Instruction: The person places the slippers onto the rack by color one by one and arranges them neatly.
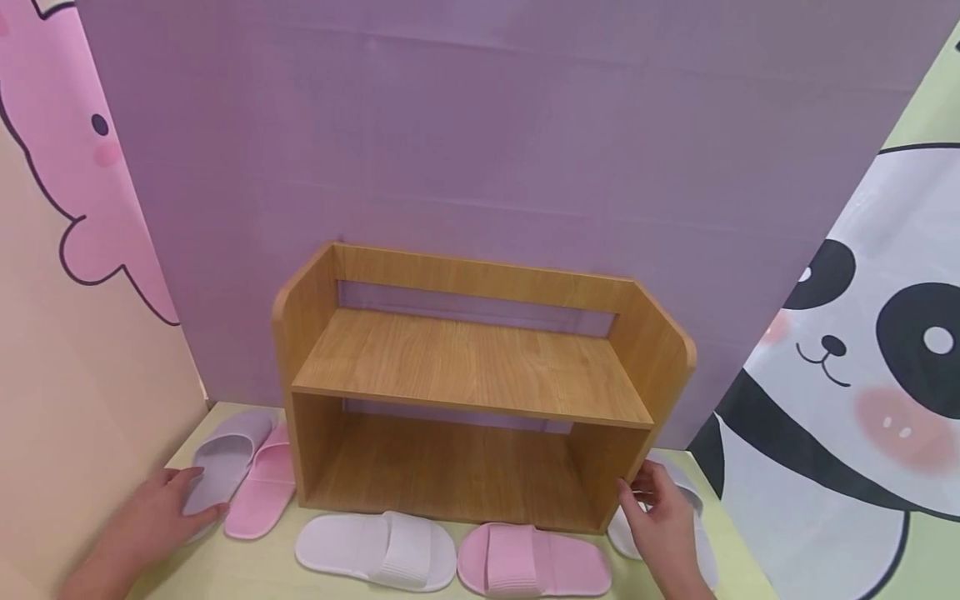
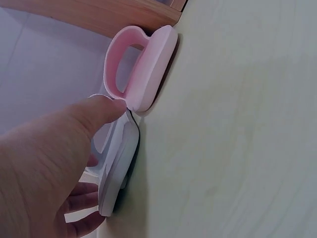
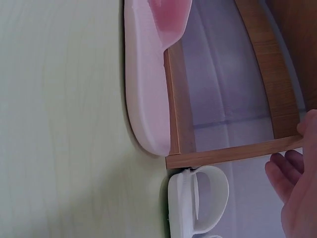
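Note:
My left hand (image 1: 156,515) spans a white slipper (image 1: 225,454) at the far left, thumb on its near edge and fingers along the opposite edge, as the left wrist view also shows. A pink slipper (image 2: 154,69) lies right beside it, against the wooden shelf's left side. My right hand (image 1: 663,521) holds the front edge of the two-tier wooden shelf (image 1: 472,354) at its right side panel (image 3: 233,152), thumb on the inner face and fingers on the outer one. Under and behind that hand lie white slippers (image 1: 705,550), partly hidden by it.
A white slipper (image 1: 375,550) and a pink slipper (image 1: 534,560) lie sideways along the shelf's front edge. The shelf stands before a purple backdrop (image 1: 487,150). A pink cartoon panel (image 1: 67,167) borders the left, a panda panel (image 1: 862,350) the right.

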Demonstrator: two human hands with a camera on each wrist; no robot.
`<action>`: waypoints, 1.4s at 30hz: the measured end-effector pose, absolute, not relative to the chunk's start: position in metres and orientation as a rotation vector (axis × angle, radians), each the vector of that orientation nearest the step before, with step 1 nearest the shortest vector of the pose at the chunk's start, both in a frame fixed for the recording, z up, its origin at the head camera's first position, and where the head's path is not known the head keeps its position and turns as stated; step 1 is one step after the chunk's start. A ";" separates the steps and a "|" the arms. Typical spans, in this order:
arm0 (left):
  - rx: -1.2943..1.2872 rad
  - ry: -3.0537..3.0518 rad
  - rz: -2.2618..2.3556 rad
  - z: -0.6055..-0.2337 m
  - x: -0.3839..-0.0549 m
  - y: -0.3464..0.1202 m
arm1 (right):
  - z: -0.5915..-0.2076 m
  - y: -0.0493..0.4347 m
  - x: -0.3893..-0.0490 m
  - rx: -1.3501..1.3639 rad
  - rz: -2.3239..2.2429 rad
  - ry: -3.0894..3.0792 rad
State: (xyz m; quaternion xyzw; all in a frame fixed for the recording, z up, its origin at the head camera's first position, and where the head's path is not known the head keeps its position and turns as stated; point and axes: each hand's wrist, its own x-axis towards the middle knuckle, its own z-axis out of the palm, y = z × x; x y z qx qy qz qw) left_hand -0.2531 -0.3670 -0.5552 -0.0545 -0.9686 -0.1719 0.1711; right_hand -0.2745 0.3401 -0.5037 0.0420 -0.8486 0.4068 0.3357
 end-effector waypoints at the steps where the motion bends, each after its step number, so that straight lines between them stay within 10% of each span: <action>1: -0.156 -2.758 -0.479 -0.556 -0.253 -0.367 | -0.504 0.340 -0.275 0.112 1.067 -2.205; 42: 0.091 -2.665 -0.629 -0.547 -0.248 -0.355 | -0.512 0.335 -0.280 0.173 0.988 -2.098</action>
